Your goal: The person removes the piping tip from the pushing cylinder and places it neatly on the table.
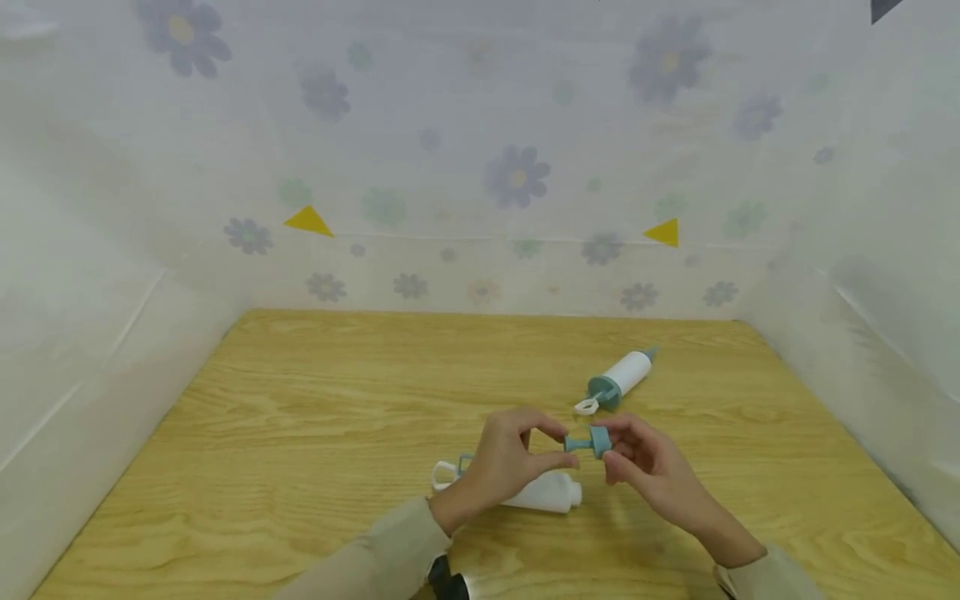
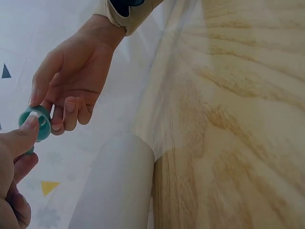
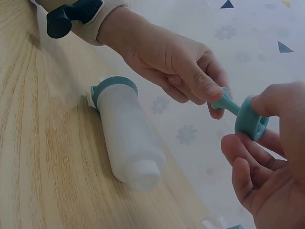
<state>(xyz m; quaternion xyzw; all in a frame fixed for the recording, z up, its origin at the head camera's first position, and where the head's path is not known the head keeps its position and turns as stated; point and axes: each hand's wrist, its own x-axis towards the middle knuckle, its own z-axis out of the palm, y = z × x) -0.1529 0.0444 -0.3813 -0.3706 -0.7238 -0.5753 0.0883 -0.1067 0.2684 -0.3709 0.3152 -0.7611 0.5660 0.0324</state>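
Observation:
A teal nozzle cap (image 1: 601, 442) with a wide ring and a narrow stem is held above the table, between both hands. My left hand (image 1: 506, 454) pinches the flared end of the stem with thumb and fingers. On the other side my right hand (image 1: 652, 471) grips the wide ring, whose hollow side faces right. Below the left hand a white bottle (image 1: 546, 493) lies on its side, its bare neck pointing right. The right wrist view shows this bottle's teal collar (image 3: 119, 83) at the end away from the neck.
Farther back on the wood-grain table (image 1: 360, 375) lies a second white bottle (image 1: 628, 372) with a teal tip, a teal collar and a white loop. Pale flower-patterned sheeting (image 1: 450, 167) stands behind the table, with plain sheeting at both sides. A black device (image 1: 447, 578) sits at the left wrist.

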